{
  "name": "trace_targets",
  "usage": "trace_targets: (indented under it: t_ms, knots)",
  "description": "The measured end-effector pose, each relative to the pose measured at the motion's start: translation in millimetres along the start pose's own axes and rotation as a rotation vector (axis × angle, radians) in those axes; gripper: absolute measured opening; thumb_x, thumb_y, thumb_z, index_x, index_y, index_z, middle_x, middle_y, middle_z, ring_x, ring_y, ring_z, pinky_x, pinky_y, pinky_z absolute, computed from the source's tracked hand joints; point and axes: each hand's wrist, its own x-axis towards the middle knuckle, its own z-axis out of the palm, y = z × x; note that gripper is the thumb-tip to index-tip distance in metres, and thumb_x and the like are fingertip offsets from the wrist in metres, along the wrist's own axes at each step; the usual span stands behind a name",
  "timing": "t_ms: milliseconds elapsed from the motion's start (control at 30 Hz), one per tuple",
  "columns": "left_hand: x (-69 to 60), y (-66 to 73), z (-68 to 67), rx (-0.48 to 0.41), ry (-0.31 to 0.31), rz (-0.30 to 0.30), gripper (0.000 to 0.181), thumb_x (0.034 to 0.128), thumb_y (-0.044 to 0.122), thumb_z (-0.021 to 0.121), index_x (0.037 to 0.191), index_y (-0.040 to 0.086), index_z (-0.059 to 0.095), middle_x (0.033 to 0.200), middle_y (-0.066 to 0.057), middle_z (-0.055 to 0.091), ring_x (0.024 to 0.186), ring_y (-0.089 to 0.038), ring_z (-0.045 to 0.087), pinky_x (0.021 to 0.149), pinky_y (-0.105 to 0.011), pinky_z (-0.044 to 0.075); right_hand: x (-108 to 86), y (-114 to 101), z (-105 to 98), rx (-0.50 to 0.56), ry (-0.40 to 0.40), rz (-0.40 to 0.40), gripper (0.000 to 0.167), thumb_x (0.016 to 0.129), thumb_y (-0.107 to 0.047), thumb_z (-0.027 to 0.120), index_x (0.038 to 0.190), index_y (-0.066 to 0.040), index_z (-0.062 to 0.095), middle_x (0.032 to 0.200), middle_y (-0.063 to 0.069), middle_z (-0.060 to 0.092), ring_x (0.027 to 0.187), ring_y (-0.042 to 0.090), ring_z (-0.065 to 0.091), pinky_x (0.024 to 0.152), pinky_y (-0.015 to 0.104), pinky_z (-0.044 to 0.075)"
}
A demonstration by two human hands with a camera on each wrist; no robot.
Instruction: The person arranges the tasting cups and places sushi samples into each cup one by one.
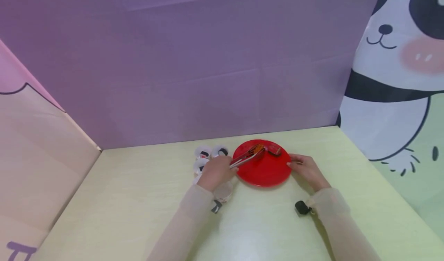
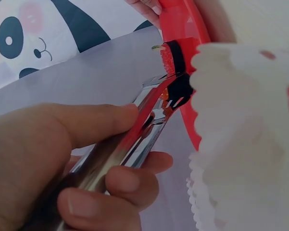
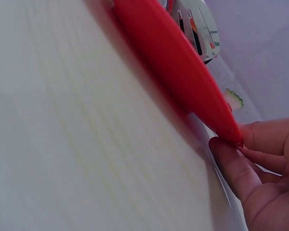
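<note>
My left hand (image 1: 216, 172) grips metal tongs (image 1: 244, 159), its thumb and fingers around the handles in the left wrist view. Their tips are at a sushi piece with orange roe and a dark seaweed wrap (image 2: 181, 90), over the red plate (image 1: 265, 174). Just beyond it on the plate is another sushi piece, with red roe and a dark wrap (image 2: 169, 60). At the plate's right side, my right hand (image 1: 308, 172) pinches the rim between thumb and fingers. The right wrist view shows the plate's edge (image 3: 173, 62) close to the tabletop.
Several white scalloped paper cups (image 1: 200, 164) with dark-wrapped pieces stand left of the plate, partly hidden by my left hand. A pale round cup (image 1: 223, 192) sits nearer me. Behind the table (image 1: 138, 199) hangs a purple backdrop (image 1: 187, 68), with a panda-printed wall (image 1: 385, 126) at right.
</note>
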Motion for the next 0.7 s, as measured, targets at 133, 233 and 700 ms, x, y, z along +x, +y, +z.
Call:
trace_targets:
  t_ms: [133,233,700]
  knots:
    - [-3.7,-5.6,0.4,0.012,0.014,0.003,0.025,0.0891,0.036,0.063,0.096,0.013,0.061,0.076,0.0,0.056,0.067,-0.018,0.052,0.057,-0.03,0.041,0.4,1.6,-0.1,-0.001,0.005,-0.017,0.045,0.096,-0.013,0.05,0.136,0.007,0.042,0.134,0.028,0.047,0.124,0.042,0.043,0.102,0.05,0.036]
    - [-7.5,-8.4,-0.6,0.03,0.017,0.002,0.026,0.0889,0.037,0.063,0.101,0.014,0.061,0.077,0.0,0.056,0.067,-0.018,0.052,0.056,-0.029,0.042,0.6,2.4,-0.1,-0.002,0.006,-0.023,0.045,0.096,-0.012,0.05,0.136,0.008,0.042,0.133,0.028,0.047,0.124,0.042,0.043,0.102,0.05,0.036]
    - [-43.5,-18.6,-17.0,0.081,0.069,0.077,0.029,0.0892,0.037,0.062,0.102,0.011,0.063,0.072,0.001,0.053,0.062,-0.016,0.048,0.048,-0.027,0.038,1.2,3.2,-0.5,0.0,0.007,-0.006,0.046,0.096,-0.014,0.05,0.136,0.007,0.042,0.134,0.027,0.047,0.125,0.042,0.041,0.103,0.052,0.034]
